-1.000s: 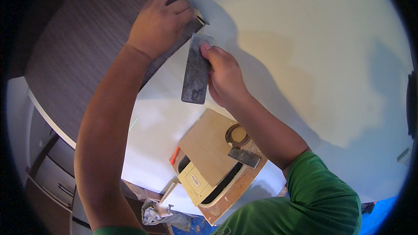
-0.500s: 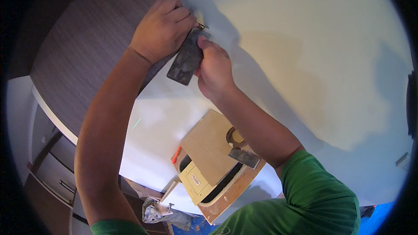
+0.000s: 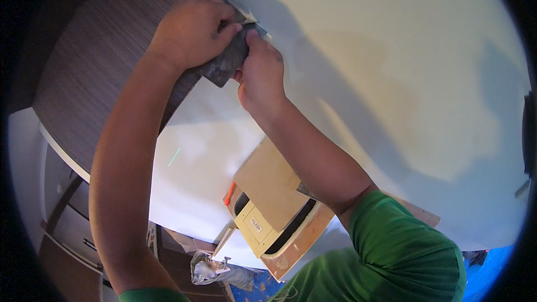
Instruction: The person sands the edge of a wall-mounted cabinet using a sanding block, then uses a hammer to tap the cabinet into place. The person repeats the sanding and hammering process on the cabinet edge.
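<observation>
A dark wood-grain panel (image 3: 95, 72) meets a white wall (image 3: 391, 50), with a small pale strip (image 3: 249, 20) at its edge near the top. My left hand (image 3: 196, 31) is closed at that edge, fingertips curled beside the pale strip; what they grip, if anything, is hidden. My right hand (image 3: 261, 72) grips a dark grey flat rectangular plate (image 3: 222, 63), thumb on its face. The plate lies tilted along the panel's edge, just under my left hand, which partly covers it or touches it.
Below, a stool-like stand (image 3: 296, 251) carries a plywood sheet (image 3: 268, 184), a cream box (image 3: 254, 232) and an orange tool (image 3: 229, 193). A grey bag (image 3: 235, 277) lies at the bottom near a blue floor covering (image 3: 481, 279). Cabinets (image 3: 75, 223) stand lower left.
My right hand has moved up and left, carrying the grey plate to the panel's edge beneath my left hand. My left hand has shifted slightly left, its fingers more curled.
</observation>
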Demonstrator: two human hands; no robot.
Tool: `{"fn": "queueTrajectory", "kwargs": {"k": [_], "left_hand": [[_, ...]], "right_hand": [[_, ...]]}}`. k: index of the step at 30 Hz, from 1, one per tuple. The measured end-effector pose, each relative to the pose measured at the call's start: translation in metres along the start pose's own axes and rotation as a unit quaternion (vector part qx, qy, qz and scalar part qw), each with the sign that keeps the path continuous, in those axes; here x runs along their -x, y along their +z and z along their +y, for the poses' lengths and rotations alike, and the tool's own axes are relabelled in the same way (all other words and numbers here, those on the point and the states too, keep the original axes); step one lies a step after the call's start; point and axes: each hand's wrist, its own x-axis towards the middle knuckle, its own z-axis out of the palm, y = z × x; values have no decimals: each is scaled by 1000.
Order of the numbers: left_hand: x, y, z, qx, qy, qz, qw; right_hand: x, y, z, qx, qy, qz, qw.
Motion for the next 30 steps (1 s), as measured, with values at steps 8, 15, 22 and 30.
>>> {"fn": "queueTrajectory", "kwargs": {"k": [8, 15, 22, 30], "left_hand": [[2, 2, 11, -124, -1, -35, 992], [-11, -5, 29, -228, -7, -91, 969], [-1, -7, 31, -189, 51, -56, 979], [30, -42, 8, -142, -11, 15, 990]], "right_hand": [[-2, 13, 5, -11, -24, 18, 999], [-9, 18, 16, -28, -31, 70, 997], [-4, 21, 10, -54, -37, 61, 996], [17, 19, 7, -36, 16, 69, 997]]}}
